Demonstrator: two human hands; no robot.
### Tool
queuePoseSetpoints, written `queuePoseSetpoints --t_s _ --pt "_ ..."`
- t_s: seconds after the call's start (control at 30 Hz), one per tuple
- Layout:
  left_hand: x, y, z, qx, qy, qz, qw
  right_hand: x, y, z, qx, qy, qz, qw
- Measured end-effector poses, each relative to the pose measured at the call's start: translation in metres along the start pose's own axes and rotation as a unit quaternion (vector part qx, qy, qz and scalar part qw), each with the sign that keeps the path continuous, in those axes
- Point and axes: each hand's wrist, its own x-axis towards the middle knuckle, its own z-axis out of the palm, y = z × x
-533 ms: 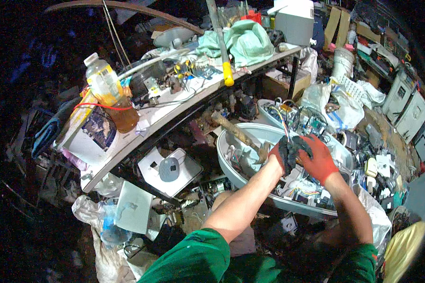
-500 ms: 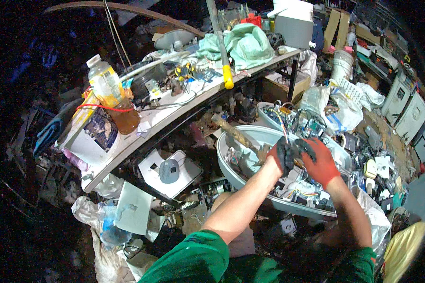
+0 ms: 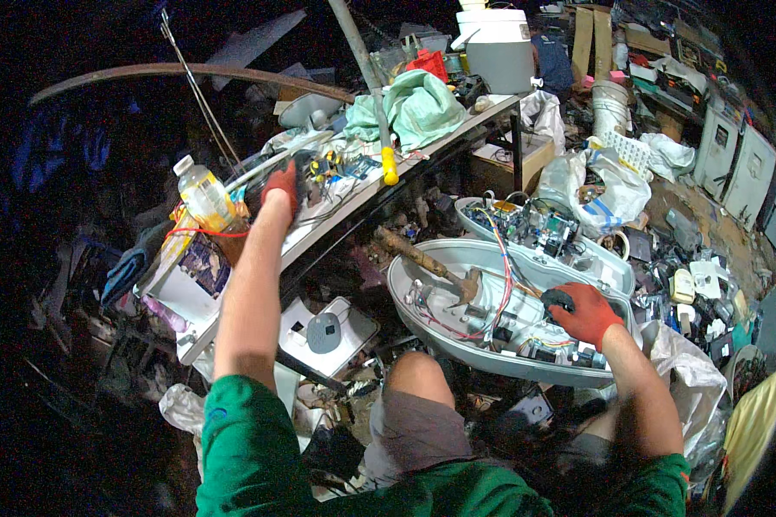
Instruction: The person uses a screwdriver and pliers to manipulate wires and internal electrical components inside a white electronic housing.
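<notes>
My left hand [image 3: 282,188], in a red glove with dark fingers, reaches onto the bench among small parts and cables, just right of a yellow-labelled bottle [image 3: 205,200]. Its fingertips blend into the dark clutter. Over the right part of a grey oval tub [image 3: 405,308], my right hand [image 3: 585,312] hovers, with its black-coated fingers curled; whatever they hold is hidden. A hammer [image 3: 422,258] with a wooden handle rests across the tub's left side. Thin coloured wires [image 3: 506,271] loop up from the middle of the tub, beside electronic pieces.
The long bench [image 3: 315,239] runs diagonally, carrying a green cloth sack [image 3: 422,108] and a lidded grey bucket [image 3: 498,56]. A yellow-tipped pole [image 3: 389,164] hangs over its edge. Behind the tub stands another container of circuit boards [image 3: 543,226]. Scrap electronics [image 3: 694,297] cover the right floor.
My left hand has left the tub and swung left onto the bench. The wires that stood at my hands now loop loosely in the tub. My right hand remains over it.
</notes>
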Motion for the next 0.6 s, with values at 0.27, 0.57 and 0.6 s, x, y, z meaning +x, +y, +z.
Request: queuePoseSetpoints --t_s 0.27,0.57,0.6 --pt "0.072 -0.021 0.047 -0.181 0.05 -0.081 0.979 0.032 0.024 0.014 0.001 0.034 0.022 0.999" --pt "0.132 -0.018 -0.012 -0.201 0.159 -0.002 0.967 0.036 0.016 -0.009 0.053 -0.006 0.082 0.995" --pt "0.127 0.014 -0.009 -0.087 0.145 0.079 0.982 0.036 0.02 -0.005 0.029 -0.026 0.058 0.998"
